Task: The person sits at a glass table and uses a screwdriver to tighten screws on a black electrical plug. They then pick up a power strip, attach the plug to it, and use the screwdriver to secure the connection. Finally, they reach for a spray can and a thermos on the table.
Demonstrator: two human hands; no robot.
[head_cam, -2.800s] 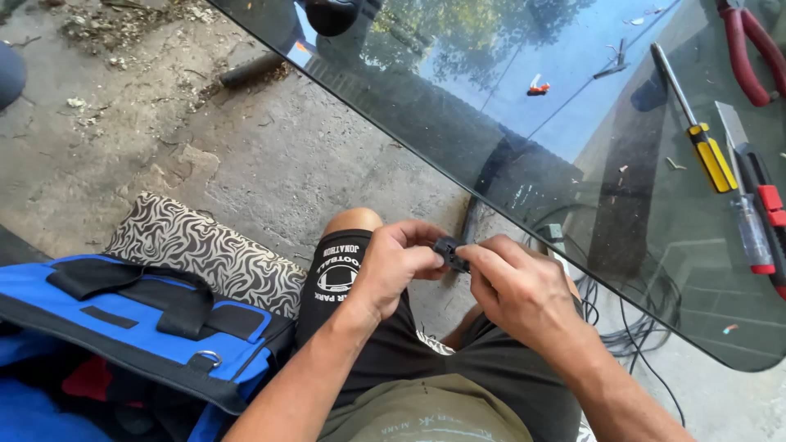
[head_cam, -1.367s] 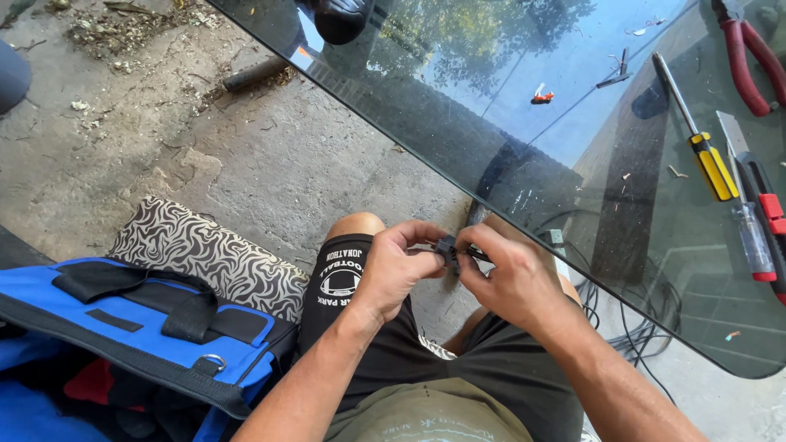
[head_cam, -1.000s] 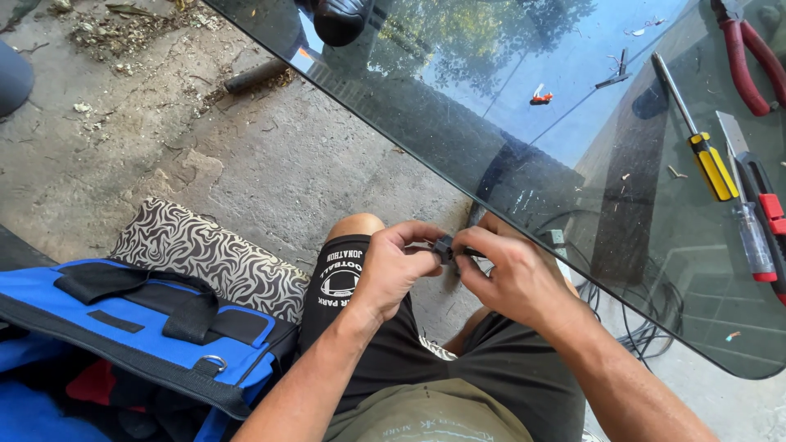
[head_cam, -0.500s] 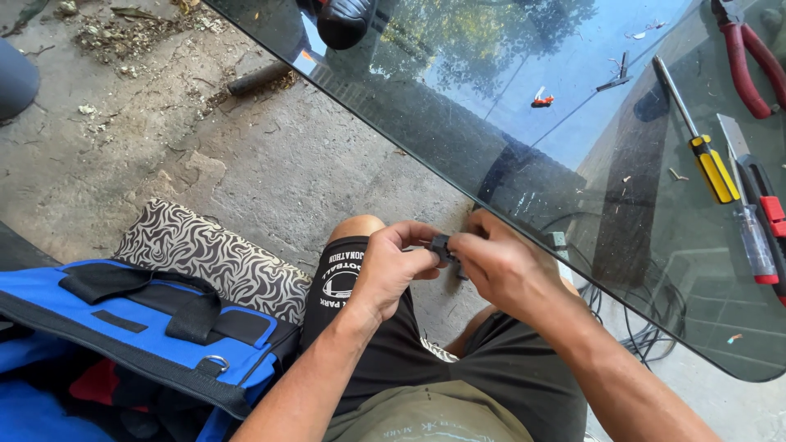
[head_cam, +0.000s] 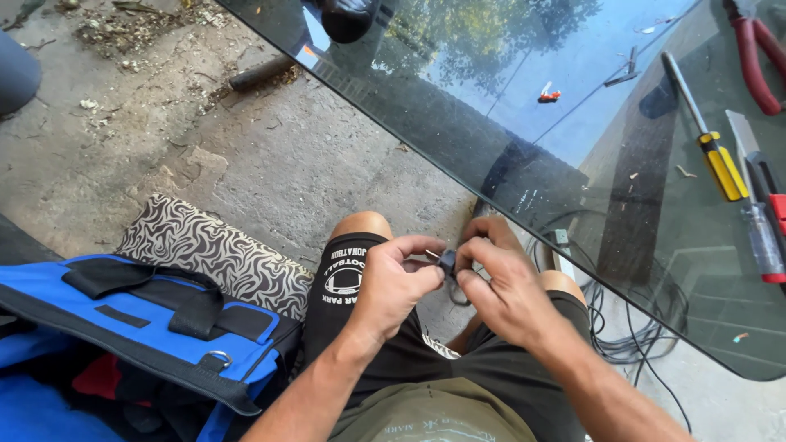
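Small dark part [head_cam: 447,261], plastic by the look, held over the lap at frame centre, pinched between both hands. Too small and too covered to tell its exact shape; a short pale stub or wire end seems to stick out at its 9 o'clock side, not certain.

Handling, as a judgement: light, rigid, no give under the fingertips. Small enough to slip or flick out of a pinch and be lost on the rough ground. Best held by its flat sides with thumb and forefinger, close in, as it is now; any thin lead on it is the weak point and should not take the pull.

Left hand [head_cam: 391,282]: fingers curled, thumb and forefinger closed on the part from its 9 o'clock side.

Right hand [head_cam: 499,282]: fingers bent, tips pressed onto the part from its 3 o'clock side, touching the left fingertips.

Below the hands: black shorts with white print [head_cam: 348,274], knees bare.

At 3 to 4 o'clock of the hands: tangle of black cable [head_cam: 630,340] on the ground beneath the glass.

At 12 to 3 o'clock: dark glass tabletop [head_cam: 524,123], edge running diagonally just beyond the hands. On it, well apart from the hands: yellow-handled screwdriver [head_cam: 716,160], red-handled pliers [head_cam: 753,53], small red scrap [head_cam: 547,94].

At 9 o'clock: patterned cushion [head_cam: 213,254]; beside it, blue tool bag [head_cam: 131,323]. Concrete floor [head_cam: 246,147], grit and debris.
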